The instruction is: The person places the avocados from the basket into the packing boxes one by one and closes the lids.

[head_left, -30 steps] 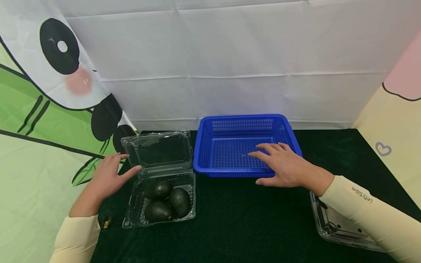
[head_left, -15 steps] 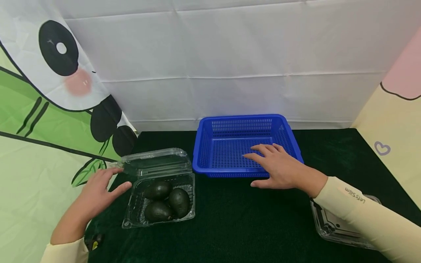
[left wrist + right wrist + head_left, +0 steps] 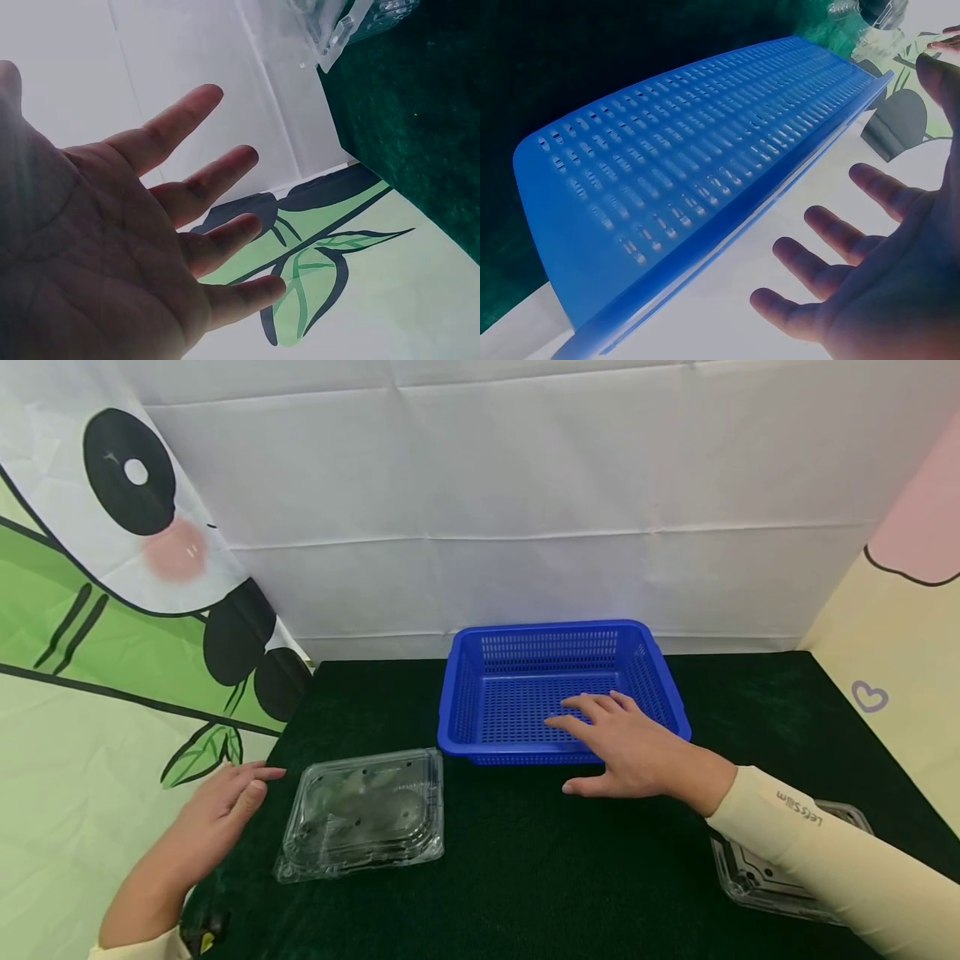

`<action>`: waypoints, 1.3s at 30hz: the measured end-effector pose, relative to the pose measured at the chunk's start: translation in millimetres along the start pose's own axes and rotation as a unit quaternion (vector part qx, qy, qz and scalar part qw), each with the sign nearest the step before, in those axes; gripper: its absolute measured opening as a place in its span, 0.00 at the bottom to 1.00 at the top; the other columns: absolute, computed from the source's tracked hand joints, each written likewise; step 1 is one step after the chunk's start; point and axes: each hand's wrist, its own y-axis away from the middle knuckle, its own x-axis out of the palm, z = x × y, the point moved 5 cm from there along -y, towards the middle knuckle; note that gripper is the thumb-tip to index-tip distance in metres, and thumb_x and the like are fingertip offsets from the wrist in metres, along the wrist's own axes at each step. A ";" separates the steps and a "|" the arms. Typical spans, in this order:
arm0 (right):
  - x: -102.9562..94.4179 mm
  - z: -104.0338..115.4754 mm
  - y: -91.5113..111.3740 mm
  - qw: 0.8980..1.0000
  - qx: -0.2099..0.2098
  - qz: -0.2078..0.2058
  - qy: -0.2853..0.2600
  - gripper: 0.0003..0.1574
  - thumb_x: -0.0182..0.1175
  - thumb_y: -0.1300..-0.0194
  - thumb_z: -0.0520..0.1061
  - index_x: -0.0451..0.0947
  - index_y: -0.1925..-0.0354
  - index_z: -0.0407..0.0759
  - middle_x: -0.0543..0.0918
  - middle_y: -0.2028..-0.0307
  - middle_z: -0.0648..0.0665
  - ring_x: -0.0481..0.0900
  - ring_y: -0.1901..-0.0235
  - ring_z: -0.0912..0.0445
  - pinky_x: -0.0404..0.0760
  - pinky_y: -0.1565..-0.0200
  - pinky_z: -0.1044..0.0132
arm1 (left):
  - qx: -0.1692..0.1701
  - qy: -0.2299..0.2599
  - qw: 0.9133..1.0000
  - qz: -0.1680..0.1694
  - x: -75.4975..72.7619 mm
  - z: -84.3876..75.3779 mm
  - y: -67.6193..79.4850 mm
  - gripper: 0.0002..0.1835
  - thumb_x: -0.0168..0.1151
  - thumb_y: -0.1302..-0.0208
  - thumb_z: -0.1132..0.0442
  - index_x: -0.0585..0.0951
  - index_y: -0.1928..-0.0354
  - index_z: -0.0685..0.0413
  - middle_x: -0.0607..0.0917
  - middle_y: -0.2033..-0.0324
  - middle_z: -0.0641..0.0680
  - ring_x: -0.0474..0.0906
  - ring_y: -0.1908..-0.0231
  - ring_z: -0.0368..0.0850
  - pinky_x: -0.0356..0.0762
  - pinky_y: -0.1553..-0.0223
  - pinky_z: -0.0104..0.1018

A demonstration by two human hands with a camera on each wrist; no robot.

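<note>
A clear plastic clamshell box (image 3: 363, 814) lies on the dark green cloth, its lid down over three dark avocados that show only dimly through the plastic. Just left of it, my left hand (image 3: 210, 827) holds nothing; in the left wrist view its fingers (image 3: 202, 187) are spread, and a corner of the clamshell box (image 3: 341, 30) shows at the top. My right hand (image 3: 626, 747) has nothing in it and overlaps the front right rim of the blue plastic basket (image 3: 457, 693). In the right wrist view, its fingers (image 3: 840, 232) spread beside the basket wall (image 3: 682, 150).
Under my right forearm, a second clear clamshell box (image 3: 780, 881) is partly hidden by the sleeve. A small black and yellow object (image 3: 204, 935) sits by the cloth's left edge. Behind the basket rises a white fabric backdrop (image 3: 525, 527), with printed panels at both sides.
The clamshell lid has swung down from standing open to lying over the avocados. My left hand has moved left and toward me; my right hand has drifted slightly left.
</note>
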 end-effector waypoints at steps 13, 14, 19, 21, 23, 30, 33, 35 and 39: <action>5.5 8.4 -4.4 1.000 -0.013 0.005 -0.002 0.53 0.61 0.37 0.77 0.61 0.22 0.60 0.62 0.24 0.39 0.60 0.26 0.36 0.53 0.30 0.28 | -0.016 -0.054 0.998 -0.018 4.5 -4.8 2.2 0.27 0.53 0.19 0.50 0.73 0.32 0.65 0.65 0.31 0.77 0.49 0.29 0.83 0.47 0.36 0.80; 5.8 10.0 -4.9 1.000 -0.014 0.005 -0.003 0.53 0.62 0.37 0.77 0.61 0.22 0.60 0.62 0.24 0.39 0.60 0.26 0.36 0.53 0.30 0.28 | -0.017 -0.061 0.998 -0.021 5.7 -3.7 2.5 0.28 0.54 0.20 0.49 0.73 0.32 0.65 0.65 0.31 0.77 0.49 0.29 0.83 0.46 0.36 0.80; 8.6 20.3 -9.2 1.000 -0.020 0.003 0.005 0.52 0.62 0.36 0.76 0.62 0.22 0.59 0.62 0.24 0.40 0.60 0.26 0.37 0.54 0.30 0.29 | -0.014 -0.094 0.994 -0.052 10.7 0.8 5.5 0.34 0.66 0.29 0.45 0.74 0.32 0.63 0.66 0.32 0.77 0.51 0.30 0.83 0.49 0.37 0.80; 10.0 25.2 -11.3 1.000 -0.021 0.003 0.013 0.52 0.61 0.36 0.76 0.62 0.22 0.59 0.62 0.24 0.40 0.60 0.26 0.37 0.55 0.31 0.29 | -0.012 -0.102 0.993 -0.062 12.7 2.2 6.9 0.37 0.70 0.33 0.44 0.74 0.33 0.62 0.66 0.32 0.77 0.52 0.31 0.83 0.50 0.38 0.80; 10.9 30.5 -13.3 1.000 -0.022 0.005 0.019 0.52 0.61 0.36 0.77 0.62 0.22 0.59 0.62 0.24 0.40 0.60 0.26 0.37 0.55 0.31 0.29 | -0.011 -0.107 0.992 -0.071 14.4 3.1 8.0 0.40 0.73 0.37 0.43 0.73 0.32 0.62 0.65 0.32 0.77 0.54 0.32 0.84 0.52 0.40 0.80; 17.0 48.2 -19.6 0.999 -0.026 0.015 0.025 0.52 0.61 0.35 0.76 0.62 0.22 0.56 0.60 0.23 0.40 0.58 0.25 0.37 0.51 0.29 0.29 | -0.024 -0.118 0.990 -0.078 22.5 7.3 11.7 0.50 0.78 0.46 0.38 0.70 0.29 0.61 0.60 0.29 0.76 0.58 0.35 0.83 0.55 0.43 0.81; 22.4 56.0 -23.2 0.999 -0.024 0.019 0.032 0.52 0.60 0.34 0.76 0.61 0.21 0.56 0.59 0.22 0.40 0.56 0.24 0.37 0.49 0.28 0.30 | -0.026 -0.120 0.989 -0.078 25.9 9.5 14.0 0.52 0.79 0.48 0.38 0.70 0.29 0.61 0.61 0.29 0.76 0.59 0.36 0.82 0.56 0.44 0.81; 25.8 62.1 -25.5 0.999 -0.021 0.021 0.037 0.52 0.59 0.34 0.76 0.61 0.21 0.56 0.58 0.22 0.40 0.55 0.24 0.37 0.48 0.28 0.31 | -0.025 -0.120 0.989 -0.078 28.3 9.8 15.7 0.51 0.79 0.49 0.38 0.71 0.30 0.61 0.62 0.29 0.75 0.60 0.36 0.81 0.57 0.44 0.80; 31.9 72.9 -28.9 0.998 -0.021 0.021 0.046 0.52 0.57 0.33 0.77 0.60 0.21 0.57 0.58 0.21 0.41 0.52 0.23 0.38 0.47 0.27 0.32 | -0.023 -0.111 0.990 -0.078 31.3 10.1 17.4 0.50 0.79 0.48 0.38 0.72 0.31 0.61 0.63 0.30 0.74 0.60 0.37 0.80 0.58 0.45 0.79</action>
